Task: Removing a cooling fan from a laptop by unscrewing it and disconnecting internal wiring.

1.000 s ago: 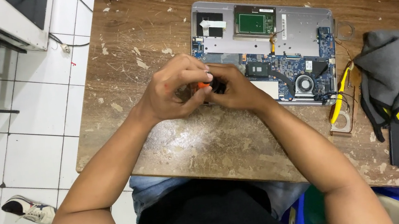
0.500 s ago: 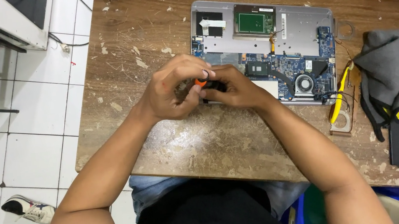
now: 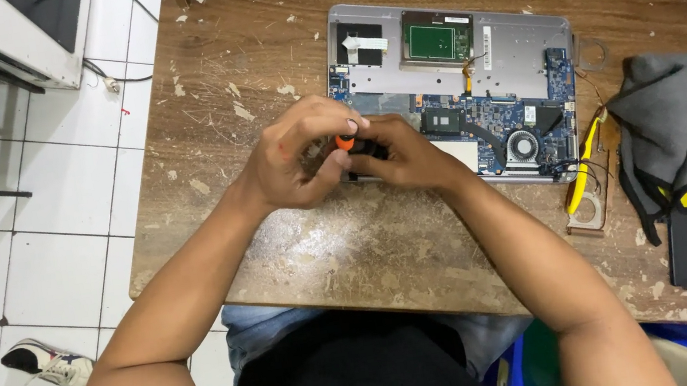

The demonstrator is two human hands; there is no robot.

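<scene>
Orange-tipped tool [image 3: 344, 142] between both hands' grips

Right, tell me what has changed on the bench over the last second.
Almost nothing. The left hand and right hand stay pressed together over the small orange-tipped tool, with only slight finger shifts. The opened grey laptop with its blue circuit board, the yellow-handled tool and the grey cloth lie as before on the worn wooden table.
</scene>
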